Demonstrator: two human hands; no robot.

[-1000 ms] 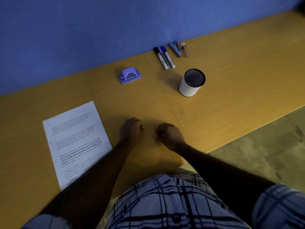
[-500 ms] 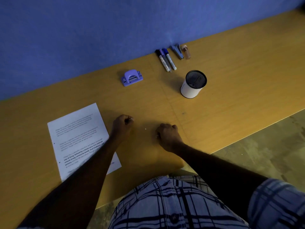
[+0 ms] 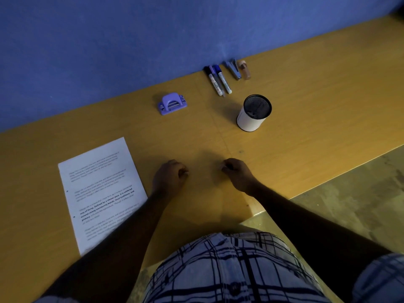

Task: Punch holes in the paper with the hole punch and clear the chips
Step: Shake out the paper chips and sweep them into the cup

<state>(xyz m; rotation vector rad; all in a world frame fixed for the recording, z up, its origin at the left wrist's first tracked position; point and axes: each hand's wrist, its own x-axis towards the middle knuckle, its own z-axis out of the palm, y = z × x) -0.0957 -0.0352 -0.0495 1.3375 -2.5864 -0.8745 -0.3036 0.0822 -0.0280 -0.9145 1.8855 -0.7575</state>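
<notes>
A printed white paper (image 3: 98,189) lies flat on the wooden desk (image 3: 306,119), left of my hands, with two small punched holes along its left edge. The purple hole punch (image 3: 172,103) sits farther back near the blue wall, untouched. My left hand (image 3: 169,180) rests knuckles-up just right of the paper, fingers curled and fingertips pinched on the desk. My right hand (image 3: 237,173) is curled the same way a short gap to the right. I see no chip in either hand or on the desk between them.
A white cup with a black mesh inside (image 3: 253,113) stands behind my right hand. Two markers (image 3: 218,80), a small blue stapler (image 3: 232,68) and a little bottle (image 3: 244,69) lie along the wall. The desk's front edge steps back at right, showing floor (image 3: 349,204).
My left hand slid right, its fingertips now where a tiny white chip lay half a second ago; that chip no longer shows. My right hand shifted slightly right.
</notes>
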